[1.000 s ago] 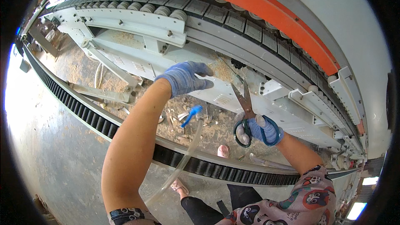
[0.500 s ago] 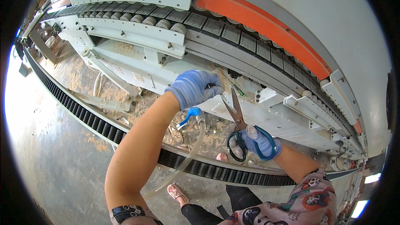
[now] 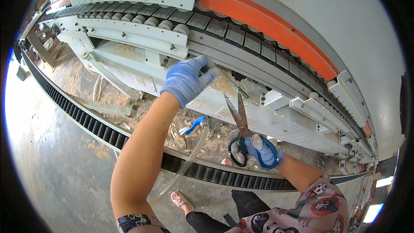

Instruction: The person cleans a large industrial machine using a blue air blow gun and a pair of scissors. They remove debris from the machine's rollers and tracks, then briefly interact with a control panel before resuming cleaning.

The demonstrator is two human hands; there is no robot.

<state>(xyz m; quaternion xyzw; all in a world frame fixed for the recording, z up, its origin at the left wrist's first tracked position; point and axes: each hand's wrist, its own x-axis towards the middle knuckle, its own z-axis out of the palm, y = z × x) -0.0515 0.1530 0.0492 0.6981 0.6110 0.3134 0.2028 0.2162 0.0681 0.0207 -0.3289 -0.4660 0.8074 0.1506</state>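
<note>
- A pale-grey metal conveyor machine (image 3: 237, 56) spans twelve o'clock.
- Dark-handled metal scissors (image 3: 243, 126), blades parted, sit at four o'clock.
- Blue-gloved left hand (image 3: 186, 80), eleven o'clock, curls its fingers; pinching, cannot tell.
- Blue-gloved right hand (image 3: 264, 150) clasps the scissors' handles.

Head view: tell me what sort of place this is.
Probably a workshop or factory, perhaps for woodworking: a long machine with a jointed track, a row of black rollers, and what looks like sawdust on the floor.
</note>
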